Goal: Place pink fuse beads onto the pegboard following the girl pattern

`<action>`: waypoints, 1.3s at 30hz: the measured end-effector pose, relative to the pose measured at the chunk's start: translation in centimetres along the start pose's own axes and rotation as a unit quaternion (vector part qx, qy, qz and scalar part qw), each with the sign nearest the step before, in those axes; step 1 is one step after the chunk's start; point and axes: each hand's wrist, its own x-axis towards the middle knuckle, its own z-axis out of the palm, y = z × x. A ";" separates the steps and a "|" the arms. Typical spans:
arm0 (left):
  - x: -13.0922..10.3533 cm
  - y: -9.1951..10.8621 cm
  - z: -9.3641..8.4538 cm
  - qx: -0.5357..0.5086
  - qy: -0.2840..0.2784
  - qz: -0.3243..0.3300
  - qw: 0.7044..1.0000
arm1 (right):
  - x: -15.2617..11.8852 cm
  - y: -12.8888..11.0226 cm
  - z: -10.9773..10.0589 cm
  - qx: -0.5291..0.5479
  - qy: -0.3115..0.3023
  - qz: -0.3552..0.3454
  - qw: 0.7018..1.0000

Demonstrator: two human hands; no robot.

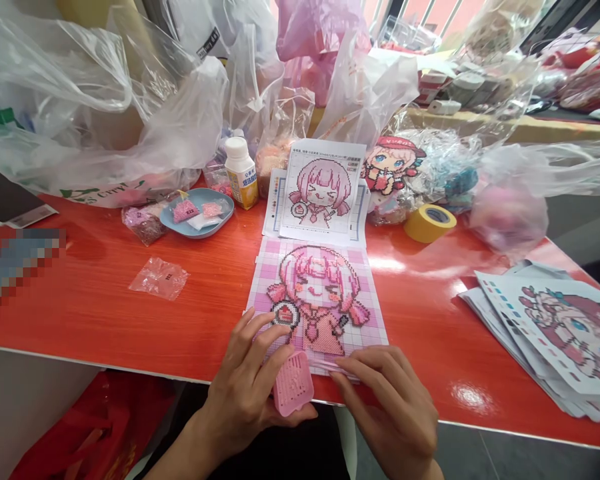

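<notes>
Near the table's front edge, my left hand [253, 380] holds a small pink ridged box [294, 383] between thumb and fingers, its upper fingers reaching over the lower left of the bead board. My right hand [390, 393] is at the board's lower right corner, thumb and index finger pinched around something thin and pale that I cannot make out. The bead board [375, 307] bears a pink-haired figure [320, 293] made of small beads. Behind it leans a printed pattern sheet [323, 190] showing the same figure.
A blue plate [200, 230] with bead packets, a white bottle [241, 172] and a small clear bag [160, 278] are at the left. Yellow tape [430, 223] and a stack of printed sheets [555, 333] lie right. Plastic bags line the back.
</notes>
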 end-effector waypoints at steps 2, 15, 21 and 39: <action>0.0 0.1 0.0 -0.001 -0.003 -0.001 1.000 | -0.1 0.3 -0.3 -0.011 0.007 0.002 1.000; 0.8 0.2 -0.5 0.028 0.000 0.019 0.999 | -0.9 1.1 0.0 -0.050 0.002 0.020 0.999; 0.3 0.2 -0.2 0.020 0.011 0.002 1.000 | -0.9 1.1 0.0 -0.059 0.004 0.018 0.998; 0.0 0.2 -0.1 0.017 0.007 -0.005 1.000 | -1.0 1.0 0.1 -0.081 -0.001 0.009 0.997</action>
